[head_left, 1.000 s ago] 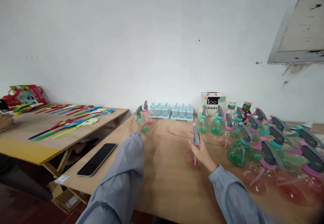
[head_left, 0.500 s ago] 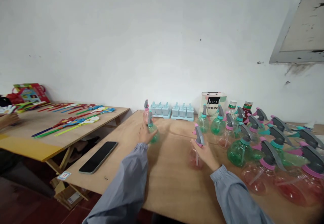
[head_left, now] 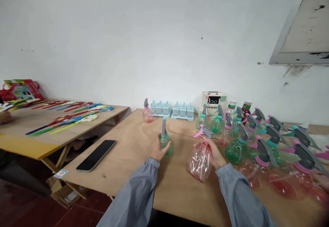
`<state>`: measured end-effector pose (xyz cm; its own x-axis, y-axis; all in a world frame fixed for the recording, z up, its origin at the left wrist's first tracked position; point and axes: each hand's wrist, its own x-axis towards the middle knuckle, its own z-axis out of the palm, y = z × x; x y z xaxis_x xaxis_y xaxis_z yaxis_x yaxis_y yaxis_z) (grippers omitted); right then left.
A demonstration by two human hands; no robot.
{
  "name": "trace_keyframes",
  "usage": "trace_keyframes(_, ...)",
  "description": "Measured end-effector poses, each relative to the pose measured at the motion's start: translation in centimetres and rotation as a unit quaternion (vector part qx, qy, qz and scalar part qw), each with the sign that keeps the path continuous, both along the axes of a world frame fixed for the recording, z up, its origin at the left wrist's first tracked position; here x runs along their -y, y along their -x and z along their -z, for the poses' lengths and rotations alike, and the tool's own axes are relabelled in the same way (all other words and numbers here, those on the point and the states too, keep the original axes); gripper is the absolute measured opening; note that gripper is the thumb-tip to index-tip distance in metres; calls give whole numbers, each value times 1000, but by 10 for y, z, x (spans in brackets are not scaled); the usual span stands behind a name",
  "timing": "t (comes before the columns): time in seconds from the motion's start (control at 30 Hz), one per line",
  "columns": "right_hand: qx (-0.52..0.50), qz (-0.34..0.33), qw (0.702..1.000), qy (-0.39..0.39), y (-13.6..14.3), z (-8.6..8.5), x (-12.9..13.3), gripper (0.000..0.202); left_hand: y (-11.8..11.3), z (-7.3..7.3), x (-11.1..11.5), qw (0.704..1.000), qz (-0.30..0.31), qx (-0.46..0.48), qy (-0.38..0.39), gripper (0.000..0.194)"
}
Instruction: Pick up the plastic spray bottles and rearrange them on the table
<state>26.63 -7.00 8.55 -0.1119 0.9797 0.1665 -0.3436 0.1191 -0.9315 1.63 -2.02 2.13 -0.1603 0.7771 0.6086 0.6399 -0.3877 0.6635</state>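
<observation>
My left hand (head_left: 158, 149) is wrapped round the left side of a green spray bottle (head_left: 168, 144) with a grey trigger head, standing near the middle of the table. Its thumb lies across the front of the bottle. My right hand (head_left: 214, 154) grips a clear pink spray bottle (head_left: 199, 163) from behind, near the neck. That bottle is tilted, its pink trigger pointing left; the fingers behind it are partly hidden. Farther back stands another pink spray bottle (head_left: 147, 115), apart from both hands.
Several green and pink spray bottles (head_left: 238, 151) crowd the table's right side. Light blue popsicle moulds (head_left: 183, 112) and a paper bag (head_left: 212, 105) stand by the wall. A phone (head_left: 96, 155) lies at left. Colourful hand-shaped sticks (head_left: 69, 121) lie on another table, where a person's hand (head_left: 4, 117) shows.
My left hand has moved right and nearer with the green spray bottle, away from the pink one behind. The pink bottle in my right hand has gone from upright to tilted.
</observation>
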Motion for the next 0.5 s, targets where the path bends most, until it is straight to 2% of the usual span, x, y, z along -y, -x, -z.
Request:
trace_keyframes(0.17,-5,-19,1000,-8,0,8,-4,47,6,-3,0,999,51,14,-7,54)
trace_keyframes(0.37,-27,83,996,-26,0,14,-12,44,6,-3,-1,998,56,21,-8,51)
trace_keyframes(0.5,-18,58,998,-23,1,12,-9,45,6,-2,-2,998,56,21,-17,52)
